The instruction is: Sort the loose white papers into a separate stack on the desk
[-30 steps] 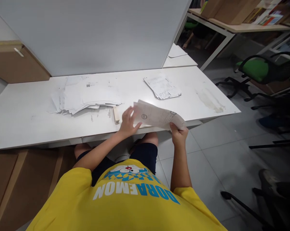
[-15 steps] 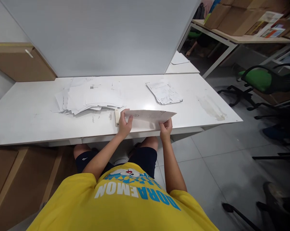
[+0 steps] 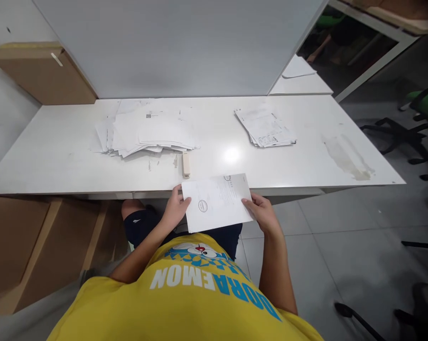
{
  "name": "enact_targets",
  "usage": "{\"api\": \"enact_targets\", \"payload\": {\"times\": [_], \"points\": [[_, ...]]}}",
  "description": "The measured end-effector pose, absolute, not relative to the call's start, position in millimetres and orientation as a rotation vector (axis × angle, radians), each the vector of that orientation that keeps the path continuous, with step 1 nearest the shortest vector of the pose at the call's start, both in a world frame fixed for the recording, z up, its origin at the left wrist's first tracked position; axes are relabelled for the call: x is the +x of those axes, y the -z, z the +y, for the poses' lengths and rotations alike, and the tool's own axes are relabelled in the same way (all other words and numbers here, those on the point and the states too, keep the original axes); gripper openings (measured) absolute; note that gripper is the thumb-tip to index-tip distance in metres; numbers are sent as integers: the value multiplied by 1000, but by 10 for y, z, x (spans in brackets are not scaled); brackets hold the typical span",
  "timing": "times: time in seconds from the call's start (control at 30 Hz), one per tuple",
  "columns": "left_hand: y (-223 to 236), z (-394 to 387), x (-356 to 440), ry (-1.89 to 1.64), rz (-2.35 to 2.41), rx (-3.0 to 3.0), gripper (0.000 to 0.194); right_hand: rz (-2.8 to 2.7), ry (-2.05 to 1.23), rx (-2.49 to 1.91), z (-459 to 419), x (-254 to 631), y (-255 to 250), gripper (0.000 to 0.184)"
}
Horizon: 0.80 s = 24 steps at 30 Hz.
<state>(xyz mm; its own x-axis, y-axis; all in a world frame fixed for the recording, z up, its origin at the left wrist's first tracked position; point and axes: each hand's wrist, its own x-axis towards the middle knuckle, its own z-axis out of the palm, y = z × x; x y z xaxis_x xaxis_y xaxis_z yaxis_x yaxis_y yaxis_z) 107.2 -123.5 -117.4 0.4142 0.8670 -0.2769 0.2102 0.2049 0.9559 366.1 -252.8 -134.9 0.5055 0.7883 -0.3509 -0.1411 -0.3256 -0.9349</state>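
Observation:
Between my two hands is a white sheet of paper (image 3: 217, 201) with two dark oval stamps and faint print, tilted at the desk's front edge above my lap. My left hand (image 3: 176, 206) pinches its left edge, thumb on top. At the right edge my right hand (image 3: 263, 210) grips it the same way; the fingers beneath are partly hidden. Just beyond the sheet lies a small cream-coloured block (image 3: 186, 165), its kind unclear. A spread pile of papers (image 3: 153, 128) rests at the left, and a smaller paper stack (image 3: 265, 127) sits at the right.
The white desk (image 3: 78, 173) backs onto a grey panel (image 3: 181, 47). A cardboard box (image 3: 50, 76) stands at its left end, with open cardboard boxes (image 3: 53, 246) below. To the right are office chairs (image 3: 427, 106) on a tiled floor.
The sheet has come down and toward my body, and its printed face has tilted up into view. Both hands moved with it, uncovering the cream block. The camera view has shifted.

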Motion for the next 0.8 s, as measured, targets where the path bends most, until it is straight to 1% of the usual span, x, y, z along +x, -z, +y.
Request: {"api": "enact_targets", "payload": {"times": [0.07, 0.1, 0.2, 0.37, 0.5, 0.57, 0.63, 0.7, 0.8], "points": [[1244, -1204, 961, -646, 1188, 1313, 69, -535, -1061, -1622, -2455, 3584, 1338, 43], [1266, -1170, 928, -679, 1229, 1348, 71, -522, -1064, -1618, -2409, 3554, 1325, 43], [1298, -1048, 887, -724, 1257, 1455, 64, -493, -1057, -1620, -2298, 3519, 1271, 45], [1295, -991, 885, -691, 1128, 1475, 50, -529, -970, -1681, -2295, 3590, 1261, 46], [1209, -1056, 890, -761, 1158, 1737, 41, -573, -898, -1736, -2341, 3650, 1360, 48], [1150, -1047, 901, -839, 1185, 1977, 39, -596, -904, -1737, -2351, 3662, 1396, 47], [1107, -982, 933, -896, 1115, 2234, 39, -604, -915, -1743, -2350, 3660, 1404, 47], [1100, -868, 985, -895, 963, 2436, 42, -591, -914, -1756, -2339, 3647, 1387, 47], [1164, -673, 1068, -843, 789, 2586, 47, -564, -916, -1752, -2310, 3619, 1354, 46]]}}
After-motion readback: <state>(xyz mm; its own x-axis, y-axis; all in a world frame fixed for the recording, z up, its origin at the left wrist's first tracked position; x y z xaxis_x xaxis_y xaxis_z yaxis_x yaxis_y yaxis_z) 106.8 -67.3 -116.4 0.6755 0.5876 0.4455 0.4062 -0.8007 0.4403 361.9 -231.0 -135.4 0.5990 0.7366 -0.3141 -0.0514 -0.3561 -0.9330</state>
